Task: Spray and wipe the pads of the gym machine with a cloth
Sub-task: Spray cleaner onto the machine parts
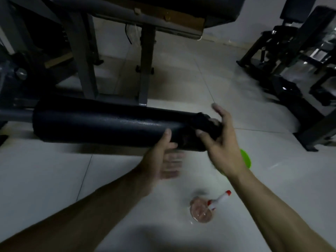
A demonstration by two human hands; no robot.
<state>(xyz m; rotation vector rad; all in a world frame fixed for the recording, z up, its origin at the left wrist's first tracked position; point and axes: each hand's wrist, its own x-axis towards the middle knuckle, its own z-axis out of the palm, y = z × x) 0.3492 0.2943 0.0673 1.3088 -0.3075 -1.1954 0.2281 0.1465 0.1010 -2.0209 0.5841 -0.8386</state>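
Since the spray bottle (201, 210) stands nearest me on the tiled floor (54, 170), untouched between my forearms, I take the spraying of this pad as done and the wiping as the step in hand. Just above it my left hand (163, 157) steadies the roller pad (101, 122): the thumb lies on the pad's near face, while the fingers beneath are blurred but look straight and spread, not wrapped round. My right hand (223, 148) is at the pad's right end, gripping a dark cloth (207, 124) bunched between thumb and fingers against the vinyl, one finger sticking up free. The pad's long axis runs left to right across my view, so nearly all of its unwiped length lies leftward from the cloth; the right hand must travel that way, past the left thumb. A green object (245, 158) peeks out behind my right wrist. Farther off stand the bench frame (145, 70) and a second machine (291, 60).
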